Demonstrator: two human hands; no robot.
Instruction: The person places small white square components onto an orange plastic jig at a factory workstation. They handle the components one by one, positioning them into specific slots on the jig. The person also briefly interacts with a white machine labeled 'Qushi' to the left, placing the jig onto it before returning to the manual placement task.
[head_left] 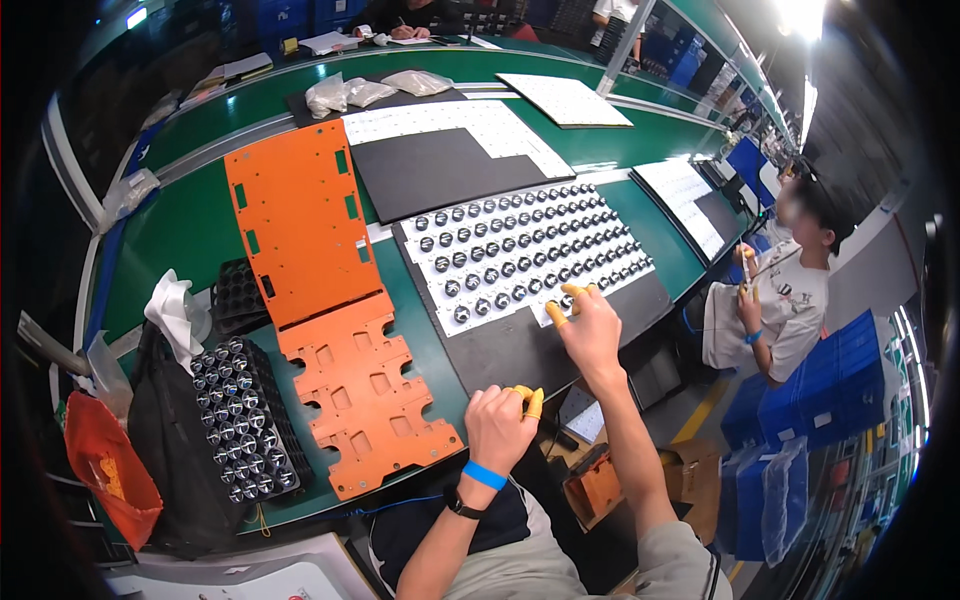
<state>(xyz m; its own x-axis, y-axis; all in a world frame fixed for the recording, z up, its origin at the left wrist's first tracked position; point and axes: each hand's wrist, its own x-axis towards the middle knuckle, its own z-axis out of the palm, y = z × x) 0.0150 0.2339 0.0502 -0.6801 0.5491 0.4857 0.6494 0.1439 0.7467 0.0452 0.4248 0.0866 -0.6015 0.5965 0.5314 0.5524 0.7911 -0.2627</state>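
Nearest, at about six o'clock, the person's left hand (pixel 500 425) rests as a loose fist at the near edge of the dark mat (pixel 520 350), its fingers curled in and capped with yellow finger cots; whether anything sits inside the fist cannot be told. A blue wristband and a dark watch circle that wrist.

Just beyond, toward one o'clock from the fist, the right hand (pixel 590 330) reaches to the near edge of the white panel (pixel 520 255). Its cot-covered thumb and forefinger are pressed together at the panel's nearest row — pinching something too small to make out. This hand is the nearer one to the panel; the panel's long axis runs from eight o'clock up to two o'clock, stretching away from the fingertips.

That panel carries rows of small round black-and-silver lens caps, most positions filled.

At nine o'clock from the left hand lies an orange slotted fixture plate (pixel 365 395), with a longer orange plate (pixel 295 220) beyond it. Further left, a black tray (pixel 245 420) holds many of the same round caps in its pockets — full, as far as can be seen. An orange bag (pixel 105 465) sits at the far left.

Farther off, toward twelve o'clock, are another dark mat (pixel 440 170), more white panels and clear plastic bags (pixel 375 90). At three o'clock a co-worker (pixel 775 300) in a white shirt sits working.
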